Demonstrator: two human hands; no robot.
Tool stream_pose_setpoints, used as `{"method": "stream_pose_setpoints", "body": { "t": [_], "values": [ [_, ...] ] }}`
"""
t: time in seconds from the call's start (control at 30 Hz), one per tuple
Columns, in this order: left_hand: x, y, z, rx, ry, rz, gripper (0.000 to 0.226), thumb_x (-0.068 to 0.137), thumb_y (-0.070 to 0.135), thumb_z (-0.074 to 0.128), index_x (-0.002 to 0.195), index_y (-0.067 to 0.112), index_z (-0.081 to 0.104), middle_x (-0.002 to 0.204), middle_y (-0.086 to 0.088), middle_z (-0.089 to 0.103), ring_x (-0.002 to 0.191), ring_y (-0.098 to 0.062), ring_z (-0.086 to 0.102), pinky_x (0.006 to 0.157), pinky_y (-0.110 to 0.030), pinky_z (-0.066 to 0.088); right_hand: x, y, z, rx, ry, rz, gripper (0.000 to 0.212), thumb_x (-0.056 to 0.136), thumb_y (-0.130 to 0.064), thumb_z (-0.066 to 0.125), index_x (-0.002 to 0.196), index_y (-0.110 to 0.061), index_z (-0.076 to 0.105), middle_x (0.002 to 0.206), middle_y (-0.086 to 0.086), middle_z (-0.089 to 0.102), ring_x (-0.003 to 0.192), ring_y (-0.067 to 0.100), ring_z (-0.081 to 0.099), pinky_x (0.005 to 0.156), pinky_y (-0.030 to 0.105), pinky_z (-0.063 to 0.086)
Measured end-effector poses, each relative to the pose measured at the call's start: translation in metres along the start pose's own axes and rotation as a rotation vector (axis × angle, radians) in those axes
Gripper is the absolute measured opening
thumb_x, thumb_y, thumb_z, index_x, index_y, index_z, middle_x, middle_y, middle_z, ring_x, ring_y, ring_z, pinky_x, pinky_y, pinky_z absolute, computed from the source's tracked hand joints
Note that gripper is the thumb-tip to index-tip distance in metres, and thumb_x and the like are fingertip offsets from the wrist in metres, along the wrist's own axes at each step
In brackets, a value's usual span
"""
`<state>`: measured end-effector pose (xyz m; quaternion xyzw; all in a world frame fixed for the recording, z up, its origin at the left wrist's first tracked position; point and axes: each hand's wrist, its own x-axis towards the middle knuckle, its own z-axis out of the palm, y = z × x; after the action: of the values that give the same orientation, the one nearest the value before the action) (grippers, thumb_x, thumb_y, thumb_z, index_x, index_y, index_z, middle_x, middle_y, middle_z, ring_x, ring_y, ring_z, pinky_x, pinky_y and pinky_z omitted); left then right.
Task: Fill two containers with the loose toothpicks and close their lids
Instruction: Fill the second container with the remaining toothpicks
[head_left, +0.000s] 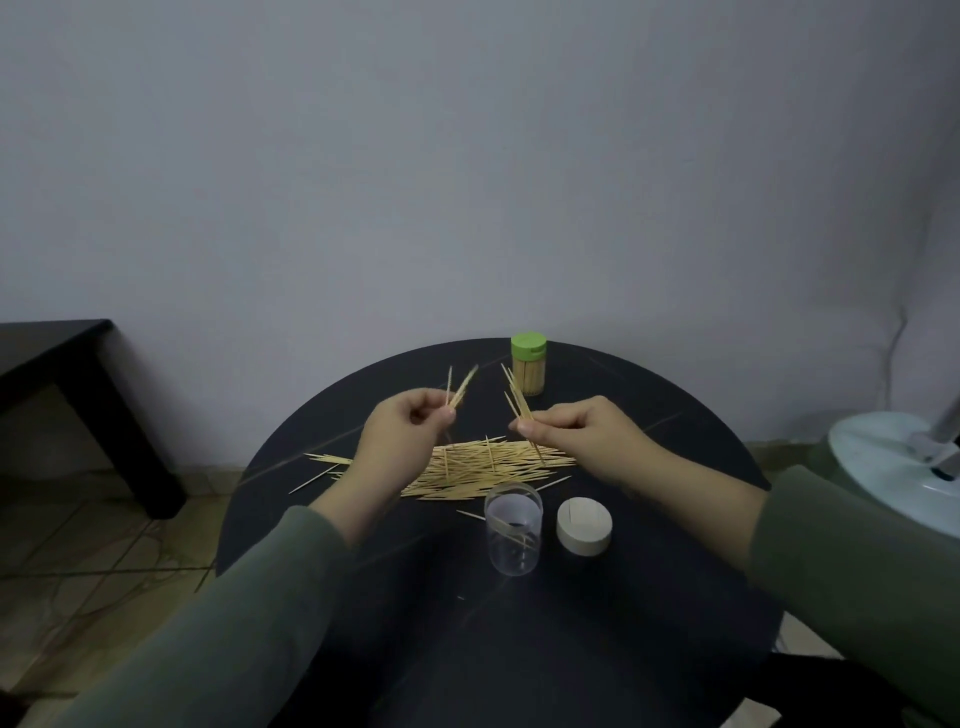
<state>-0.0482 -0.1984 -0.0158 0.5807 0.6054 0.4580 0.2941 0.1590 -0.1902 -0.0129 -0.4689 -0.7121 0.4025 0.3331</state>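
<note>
I see a heap of loose toothpicks (483, 467) lying mid-bench on a round dark bench (675, 431). My left hand (400, 431) has its grip pinching a few toothpicks upright above the heap; my right hand (576, 431) has its grip pinching a small bunch likewise. Nearer me stands an open clear container (513, 530) holding a few toothpicks, its pale lid (584, 526) just beside it. At the far edge stands a full container with a green lid (528, 364), closed.
</note>
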Motion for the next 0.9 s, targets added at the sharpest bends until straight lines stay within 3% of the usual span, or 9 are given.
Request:
{"method": "stream_pose_setpoints", "body": {
  "t": [0.1,0.17,0.37,0.5,0.67,0.8,0.9],
  "values": [
    [-0.015,0.013,-0.002,-0.238,-0.05,-0.034,0.015,0.094,0.015,0.059,0.101,0.024,0.068,0.088,0.006,0.07,0.067,0.006,0.058,0.054,-0.012,0.039,-0.007,-0.002,0.001,0.057,-0.023,0.004,0.021,0.088,-0.031,0.065,0.104,-0.022,0.074,0.095,-0.019,0.07,0.093,-0.01,0.061,0.073,0.004,0.043],
    [-0.024,0.018,0.0,-0.324,-0.119,-0.06,0.012,0.093,0.015,0.06,0.101,0.021,0.067,0.084,0.006,0.071,0.06,0.005,0.055,0.048,-0.014,0.036,-0.011,-0.001,0.002,0.06,-0.04,0.01,0.021,0.087,-0.033,0.066,0.103,-0.022,0.075,0.097,-0.016,0.072,0.096,-0.007,0.061,0.077,0.008,0.044],
    [-0.041,0.02,0.01,-0.329,-0.227,-0.08,0.011,0.092,0.015,0.061,0.099,0.02,0.067,0.08,0.007,0.071,0.055,0.009,0.054,0.046,-0.012,0.036,-0.019,0.0,0.003,0.17,-0.079,0.041,0.031,0.077,-0.04,0.067,0.101,-0.023,0.075,0.098,-0.013,0.074,0.099,-0.004,0.063,0.086,0.016,0.045],
    [-0.041,0.019,0.01,-0.329,-0.234,-0.141,0.013,0.091,0.012,0.062,0.103,0.013,0.067,0.074,0.007,0.069,0.048,0.006,0.05,0.041,-0.013,0.032,-0.021,0.004,0.004,0.297,-0.119,0.093,0.04,0.07,-0.043,0.068,0.101,-0.019,0.076,0.102,-0.007,0.074,0.107,0.008,0.063,0.098,0.03,0.042],
    [-0.046,0.016,0.013,-0.313,-0.271,-0.206,0.011,0.091,0.01,0.062,0.101,0.011,0.066,0.072,0.003,0.068,0.044,0.004,0.044,0.04,-0.015,0.026,-0.025,0.005,0.008,0.273,-0.131,0.046,0.014,0.089,-0.019,0.063,0.099,-0.019,0.073,0.088,-0.011,0.075,0.086,-0.005,0.067,0.07,0.006,0.047],
    [-0.053,0.017,0.019,-0.33,-0.277,-0.191,0.01,0.09,0.002,0.06,0.098,0.003,0.065,0.073,-0.002,0.067,0.042,0.006,0.052,0.041,-0.005,0.034,-0.026,0.01,0.013,0.184,-0.09,-0.005,0.016,0.087,-0.02,0.066,0.101,-0.019,0.074,0.097,-0.009,0.075,0.094,-0.002,0.067,0.076,0.008,0.048],
    [-0.052,0.009,0.02,-0.267,-0.257,-0.155,0.007,0.087,0.005,0.066,0.089,0.011,0.069,0.08,-0.005,0.074,0.068,-0.002,0.067,0.065,-0.015,0.048,-0.026,0.011,0.015,0.141,-0.085,0.006,0.011,0.086,-0.024,0.068,0.095,-0.026,0.075,0.092,-0.014,0.074,0.091,-0.006,0.065,0.074,0.005,0.047]
  ]
}}
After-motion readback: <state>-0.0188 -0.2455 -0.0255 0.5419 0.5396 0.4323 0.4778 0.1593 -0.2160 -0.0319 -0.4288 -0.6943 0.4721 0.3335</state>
